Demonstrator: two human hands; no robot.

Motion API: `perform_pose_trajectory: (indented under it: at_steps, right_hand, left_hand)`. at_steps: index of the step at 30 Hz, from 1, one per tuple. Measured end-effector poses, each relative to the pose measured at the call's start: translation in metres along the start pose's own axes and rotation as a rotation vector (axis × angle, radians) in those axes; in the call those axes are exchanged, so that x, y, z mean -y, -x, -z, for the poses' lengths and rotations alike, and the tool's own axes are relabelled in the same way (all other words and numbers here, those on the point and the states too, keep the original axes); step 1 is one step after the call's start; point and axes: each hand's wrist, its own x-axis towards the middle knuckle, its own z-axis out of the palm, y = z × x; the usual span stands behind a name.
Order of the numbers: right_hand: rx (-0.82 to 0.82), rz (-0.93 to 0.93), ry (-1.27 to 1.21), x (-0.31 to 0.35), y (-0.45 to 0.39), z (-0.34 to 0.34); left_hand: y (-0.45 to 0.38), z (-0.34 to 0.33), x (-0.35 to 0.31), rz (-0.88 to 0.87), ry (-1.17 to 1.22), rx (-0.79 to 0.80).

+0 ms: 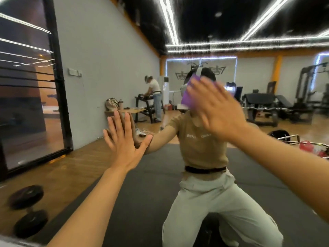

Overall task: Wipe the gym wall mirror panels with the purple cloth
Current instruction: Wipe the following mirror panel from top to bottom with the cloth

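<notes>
Two hands are up on the mirror (160, 77) here, both flat. The right hand (217, 107) has its fingers straight and spread, pressing the purple cloth (188, 97) against the glass, so its grip is a flat palm push, nothing curled round the fabric. The left hand (124, 138) is spread open too, palm on the glass lower down and off to the left, holding nothing (looks like it's just bracing).

The cloth sits right under the right palm and pokes out past the fingers on the left side, so the right hand is obviously the one doing the wiping. My guess is the next stroke runs sideways or down from there.

Most of the cloth is hidden behind the hand, and that hand is motion-blurred, so I can't tell how it's folded. Panel seams are hard to pick out; the reflection fills nearly everything.
</notes>
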Motion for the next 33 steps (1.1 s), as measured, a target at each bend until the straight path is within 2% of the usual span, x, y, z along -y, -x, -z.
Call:
perform_pose_trajectory:
  at_steps: [3,6,9,14,18,21,29,33]
  right_hand:
    - [-0.091,-0.178,-0.072,-0.017,-0.033,0.012]
    - [-0.113,-0.202,-0.077,-0.002,-0.019,0.001]
    - [-0.076,-0.059,-0.078,0.027,0.029,-0.016]
    - [0.161,0.329,-0.025,0.081,0.155,-0.041]
    - [0.227,0.366,0.016,0.086,0.186,-0.043]
    - [0.191,0.386,0.027,0.067,0.170,-0.039]
    - [-0.038,-0.094,0.029,-0.031,0.034,0.010]
    - [-0.104,-0.287,-0.006,-0.030,0.019,0.012]
  left_hand:
    - [0.000,0.004,-0.004,0.009,-0.022,0.013]
    - [0.003,0.002,-0.020,0.006,0.080,-0.093]
    - [0.004,-0.004,-0.036,-0.048,0.099,-0.172]
    - [0.006,-0.015,-0.054,-0.148,0.111,-0.240]
    - [0.008,-0.017,-0.073,-0.318,0.050,-0.219]
    - [0.009,-0.024,-0.082,-0.335,0.023,-0.214]
    - [0.009,-0.030,-0.083,-0.309,-0.074,-0.230]
    - [0.010,-0.029,-0.084,-0.296,-0.070,-0.227]
